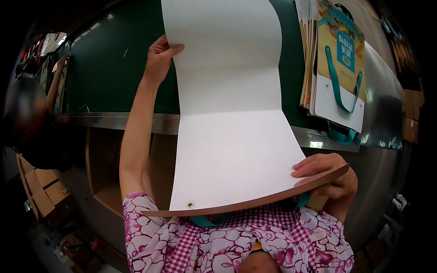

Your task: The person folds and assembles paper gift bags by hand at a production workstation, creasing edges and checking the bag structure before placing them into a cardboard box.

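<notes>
A long white card sheet (230, 150) with cross creases stretches from the green tabletop toward my body. Its near edge curls up and shows a brown strip, with a brass eyelet (190, 205) close to the left corner. My left hand (162, 57) pinches the sheet's far left edge between thumb and fingers. At the near right corner my right hand (325, 175) grips the edge, fingers on the white face and the rest behind. A teal ribbon handle (211, 220) hangs below the near edge, partly hidden.
A stack of printed card bags (341, 59) with teal ribbon handles lies on the right of the green table (114, 59). Cardboard boxes (48, 191) stand at the lower left. Another person (34, 123) works at the table's left end. A metal strip (114, 120) runs along its front.
</notes>
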Demonstrator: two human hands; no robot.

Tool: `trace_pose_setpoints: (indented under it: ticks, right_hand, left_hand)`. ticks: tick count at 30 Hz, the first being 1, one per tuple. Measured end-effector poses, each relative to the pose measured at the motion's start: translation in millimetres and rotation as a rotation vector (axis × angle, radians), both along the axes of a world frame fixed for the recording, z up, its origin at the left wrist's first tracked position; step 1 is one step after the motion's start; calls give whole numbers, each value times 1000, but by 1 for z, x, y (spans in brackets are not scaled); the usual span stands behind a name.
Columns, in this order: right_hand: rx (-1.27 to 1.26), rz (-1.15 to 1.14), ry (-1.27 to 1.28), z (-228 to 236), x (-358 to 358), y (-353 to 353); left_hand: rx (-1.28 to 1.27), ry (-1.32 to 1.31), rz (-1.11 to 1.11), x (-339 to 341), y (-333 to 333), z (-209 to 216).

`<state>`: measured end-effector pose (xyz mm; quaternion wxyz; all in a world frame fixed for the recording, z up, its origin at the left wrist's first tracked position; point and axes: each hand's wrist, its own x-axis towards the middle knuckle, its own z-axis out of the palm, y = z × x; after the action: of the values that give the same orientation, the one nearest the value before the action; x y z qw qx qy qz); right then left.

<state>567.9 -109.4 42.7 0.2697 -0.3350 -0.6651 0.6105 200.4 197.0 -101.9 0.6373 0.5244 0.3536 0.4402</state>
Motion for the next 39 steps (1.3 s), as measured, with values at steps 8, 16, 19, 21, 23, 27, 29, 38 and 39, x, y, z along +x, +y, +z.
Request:
trace_pose_setpoints:
  ticks: [8,16,19,21,23,27,29,38,39]
  right_hand:
    - [73,-22,13,-1,-1,0]
    - [50,-372,60,13,-19,-7]
    - [106,-573,-15,17,-12,-11]
    - [174,-665,-7,13,-10,-4]
    - [215,-658,-77,19,-8,12]
    - [286,-724,-118,6,-10,38]
    - [246,-745,-74,-4,5,43]
    - [377,-659,85,-89,85,81]
    - [395,-652,151,-97,79,91]
  left_hand:
    - [49,174,-19,-23,-35,-5]
    - [-9,183,-39,-29,-41,-11]
    - [-16,211,-89,-33,-39,-12]
    - [-40,131,-129,-26,-44,-5]
    - [56,254,-89,-31,-57,1]
    - [224,490,20,-49,-75,-3]
    - [175,583,-159,-34,-79,18]
    - [477,790,-211,-59,-99,-6]
    - [422,593,-131,-64,-100,-33]
